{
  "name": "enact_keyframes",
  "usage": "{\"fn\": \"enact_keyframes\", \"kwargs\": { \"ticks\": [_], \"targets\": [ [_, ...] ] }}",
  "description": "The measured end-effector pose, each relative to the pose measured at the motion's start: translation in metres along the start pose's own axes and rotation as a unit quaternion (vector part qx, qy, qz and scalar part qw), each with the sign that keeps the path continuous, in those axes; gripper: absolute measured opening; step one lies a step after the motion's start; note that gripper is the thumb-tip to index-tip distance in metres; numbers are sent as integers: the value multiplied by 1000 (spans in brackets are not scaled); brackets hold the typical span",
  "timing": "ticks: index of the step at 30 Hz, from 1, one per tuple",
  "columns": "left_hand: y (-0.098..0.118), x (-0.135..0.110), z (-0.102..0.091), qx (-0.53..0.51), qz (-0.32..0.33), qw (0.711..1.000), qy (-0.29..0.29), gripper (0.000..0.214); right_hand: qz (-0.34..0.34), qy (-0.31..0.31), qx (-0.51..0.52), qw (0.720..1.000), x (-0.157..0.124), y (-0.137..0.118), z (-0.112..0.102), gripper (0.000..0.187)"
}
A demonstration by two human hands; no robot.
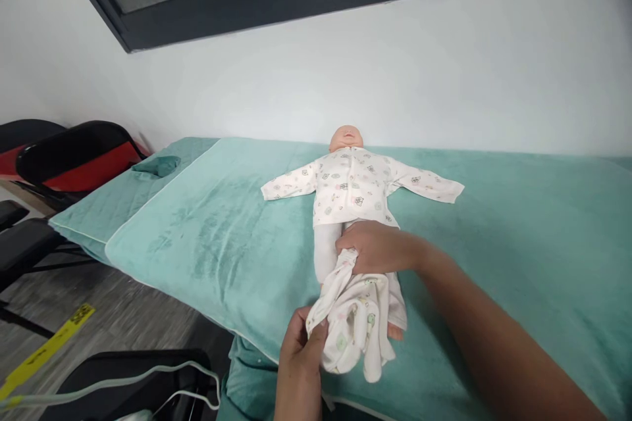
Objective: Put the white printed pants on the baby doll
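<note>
A baby doll [346, 137] lies on its back, its head toward the wall. It wears a white printed long-sleeved top [348, 187] with the sleeves spread out, and plain white trousers [326, 247]. Over its lower legs, a bunched white baby garment [353, 325] with a small print hangs between my hands. My left hand [302, 342] pinches its near left edge between thumb and fingers. My right hand [372, 247] grips its upper end, above the doll's thighs. One bare foot [395, 331] shows beside the cloth; the other is hidden.
The bed has a teal plush cover [237, 230] and stands against a white wall [296, 85] below a dark window frame [237, 13]. Folding chairs [81, 158] stand at the left. A pale cable [123, 380] crosses a black seat [133, 368] at the lower left.
</note>
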State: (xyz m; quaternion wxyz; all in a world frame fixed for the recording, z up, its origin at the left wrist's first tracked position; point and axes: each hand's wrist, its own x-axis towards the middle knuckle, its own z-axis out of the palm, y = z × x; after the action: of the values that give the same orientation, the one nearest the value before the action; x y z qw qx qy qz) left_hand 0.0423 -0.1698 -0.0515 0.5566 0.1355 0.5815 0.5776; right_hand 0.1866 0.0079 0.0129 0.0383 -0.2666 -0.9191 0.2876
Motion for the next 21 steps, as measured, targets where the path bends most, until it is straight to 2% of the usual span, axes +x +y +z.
{"fn": "enact_keyframes", "kwargs": {
  "ticks": [4, 9, 16, 21],
  "targets": [
    [9, 1, 6, 40, 23, 999, -27, 33, 11, -8, 47, 999, -2, 2, -3, 14],
    [29, 13, 13, 176, 141, 974, -9, 19, 15, -17, 87, 996, -3, 6, -9, 34],
    [43, 54, 15, 227, 288, 930, -10, 13, 14, -23, 97, 995, 0, 3, -12, 49],
    [55, 87, 13, 254, 313, 915, -26, 16, 46, -9, 148, 988, -1, -4, -13, 41]
  ]
}}
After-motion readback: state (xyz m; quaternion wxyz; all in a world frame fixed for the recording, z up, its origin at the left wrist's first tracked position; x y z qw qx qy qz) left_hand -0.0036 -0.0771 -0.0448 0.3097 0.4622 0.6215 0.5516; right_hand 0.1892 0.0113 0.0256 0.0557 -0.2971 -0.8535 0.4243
